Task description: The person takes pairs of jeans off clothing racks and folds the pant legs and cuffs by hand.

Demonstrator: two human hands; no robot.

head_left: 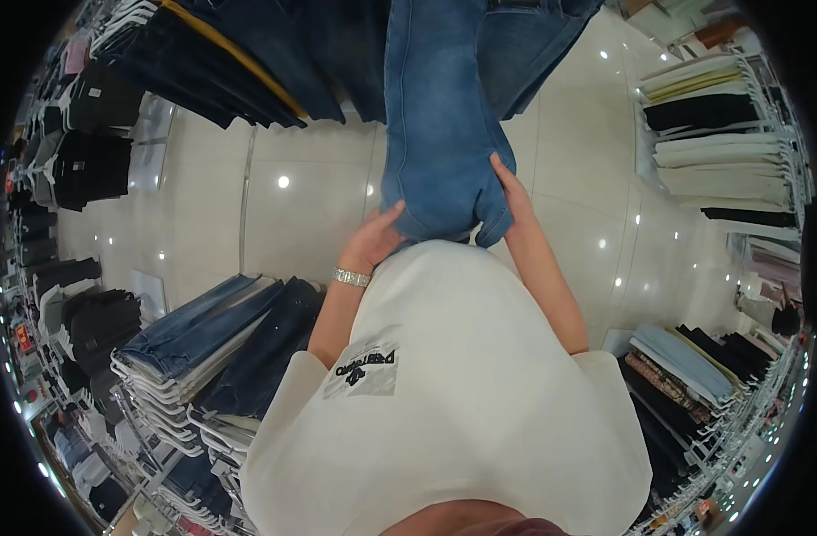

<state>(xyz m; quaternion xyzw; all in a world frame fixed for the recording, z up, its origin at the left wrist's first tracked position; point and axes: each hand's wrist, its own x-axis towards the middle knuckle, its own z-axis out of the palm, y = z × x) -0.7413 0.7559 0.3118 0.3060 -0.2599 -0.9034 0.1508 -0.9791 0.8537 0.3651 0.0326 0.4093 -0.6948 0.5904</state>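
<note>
Blue jeans point(440, 116) — stretched out ahead of the white shirt point(480, 357), above the pale tiled floor point(324, 196), reaching at the near end to just beside the shirt's front and at the far end beyond the top of the view. Could not tell from this angle whether hung from a rack up there or borne by the hands alone, nor waistband from hem at the near end. Was held along the left edge by the left hand point(373, 239), closed on the cloth with the thumb over the upper face and the other fingers mostly hidden, and along the right edge by the right hand point(516, 195), likewise clamped on the fabric with one digit laid over the side. Looked soft and pliable, likely moderate in weight for a garment, firmer at seams and doubled layers than across the flat face. Seemed neither slippery nor fragile, though apt to sag and crease wherever left unsupported — as shown by the fold near the right hand. Called for a broad hold on both side edges, from above and beneath, rather than a single pinch in the middle, likely to let the sides droop. Needed some care at the far end, close to dark jeans point(328, 54) and easy to snag against them.
</note>
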